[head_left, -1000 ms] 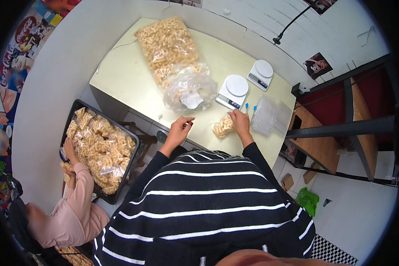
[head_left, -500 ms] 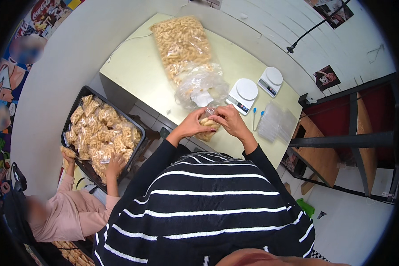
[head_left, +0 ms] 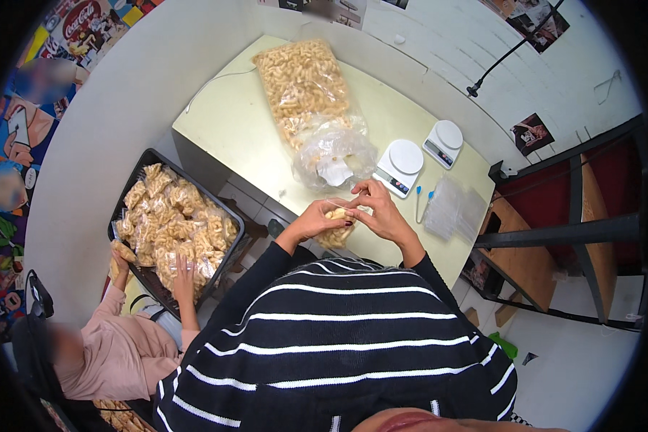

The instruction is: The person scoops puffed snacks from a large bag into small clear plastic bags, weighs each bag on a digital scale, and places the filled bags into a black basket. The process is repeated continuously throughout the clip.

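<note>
A small clear bag of pale curled snacks point(head_left: 334, 237) is held at the near edge of the table. My left hand point(head_left: 317, 219) is closed round the neck of this bag. My right hand point(head_left: 379, 209) pinches at the gathered top of the same bag, thumb and fingers together. Just beyond my hands lies a large clear sack of the same snacks point(head_left: 306, 90), its crumpled open end toward me. A white kitchen scale point(head_left: 403, 160) stands right of the sack's mouth, with a second scale point(head_left: 445, 141) behind it.
Flat clear bags point(head_left: 446, 209) and blue-tipped clips point(head_left: 419, 193) lie on the table's right side. At left, a co-worker's hand point(head_left: 184, 277) rests on filled bags in a black crate point(head_left: 240, 225). Wooden shelving point(head_left: 522, 252) stands at the right.
The view has shifted slightly, moving the scene down a little. My right fingers have changed their pinch at the bag's neck. The co-worker's hand lies flatter on the bags.
</note>
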Demonstrator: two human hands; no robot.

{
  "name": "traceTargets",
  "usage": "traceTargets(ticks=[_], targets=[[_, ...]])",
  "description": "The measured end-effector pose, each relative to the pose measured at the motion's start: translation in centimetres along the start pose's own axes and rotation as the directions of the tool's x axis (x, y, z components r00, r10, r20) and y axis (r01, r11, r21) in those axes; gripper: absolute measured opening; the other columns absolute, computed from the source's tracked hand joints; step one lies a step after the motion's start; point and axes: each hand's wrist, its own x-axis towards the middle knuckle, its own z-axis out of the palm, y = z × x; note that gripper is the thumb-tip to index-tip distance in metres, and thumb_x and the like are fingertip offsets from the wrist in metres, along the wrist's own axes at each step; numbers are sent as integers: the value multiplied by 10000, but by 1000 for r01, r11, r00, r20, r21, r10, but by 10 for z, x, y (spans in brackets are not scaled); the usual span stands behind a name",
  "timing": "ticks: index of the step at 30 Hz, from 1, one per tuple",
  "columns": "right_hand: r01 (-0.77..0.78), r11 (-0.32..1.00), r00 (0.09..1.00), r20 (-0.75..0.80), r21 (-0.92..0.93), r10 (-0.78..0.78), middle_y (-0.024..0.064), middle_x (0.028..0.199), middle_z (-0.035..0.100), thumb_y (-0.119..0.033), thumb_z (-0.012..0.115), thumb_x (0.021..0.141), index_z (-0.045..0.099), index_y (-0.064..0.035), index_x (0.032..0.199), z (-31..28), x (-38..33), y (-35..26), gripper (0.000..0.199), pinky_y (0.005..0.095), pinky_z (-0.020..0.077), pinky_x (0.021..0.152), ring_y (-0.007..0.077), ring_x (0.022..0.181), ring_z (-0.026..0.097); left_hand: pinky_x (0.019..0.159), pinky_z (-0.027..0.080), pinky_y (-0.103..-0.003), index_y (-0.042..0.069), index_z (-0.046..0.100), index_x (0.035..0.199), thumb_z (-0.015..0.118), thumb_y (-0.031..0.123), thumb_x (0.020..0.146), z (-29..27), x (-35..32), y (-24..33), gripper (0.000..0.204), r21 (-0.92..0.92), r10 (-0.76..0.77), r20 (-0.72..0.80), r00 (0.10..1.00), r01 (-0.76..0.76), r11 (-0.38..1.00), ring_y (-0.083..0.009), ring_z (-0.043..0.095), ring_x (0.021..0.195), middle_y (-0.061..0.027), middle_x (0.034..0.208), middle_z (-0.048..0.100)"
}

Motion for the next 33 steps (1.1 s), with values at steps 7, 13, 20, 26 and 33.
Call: traceTargets(ticks=[7,13,20,26,33], targets=[[-38,999,997,71,22,37,93,1095,544,-174,677,860,690,-40,862,6,-8,15,135,366,400,907,266,1040,494,912,460,-297,-11,661,1118,727,148,828,8,5,-2,337,0,-15,37,999,15,1000,-156,598,1026,-76,1116,656],[7,997,997,80,81,-14,83,1132,544,-200,657,874,716,-105,991,-10,0,5,162,392,392,942,279,1060,491,1053,376,-350,22,430,1392,784,322,758,-4,-1,-3,786,-465,-93,255,963,206,861,-205,481,1250,-82,1336,519],[101,989,978,174,113,-119,85,1155,527,-162,671,871,701,-73,976,-21,-1,-22,141,353,417,928,254,1125,466,1071,364,-361,30,330,1455,836,322,667,7,-3,-4,981,-568,19,447,894,267,779,-231,473,1272,-129,1370,483],[-95,929,994,92,357,67,82,1133,539,-162,649,897,672,-75,1071,-15,8,-13,196,332,442,892,208,1051,532,980,427,-329,39,402,1390,832,257,649,4,-5,-8,884,-459,0,216,976,101,883,-198,530,1159,-105,1220,556],[-255,948,967,58,190,249,136,1063,588,-160,569,958,603,-28,1196,62,38,73,274,336,493,821,236,961,607,905,429,-271,92,437,1356,810,175,670,-31,-35,-29,785,-324,-66,-124,990,23,946,-150,533,1037,-41,1101,538]])
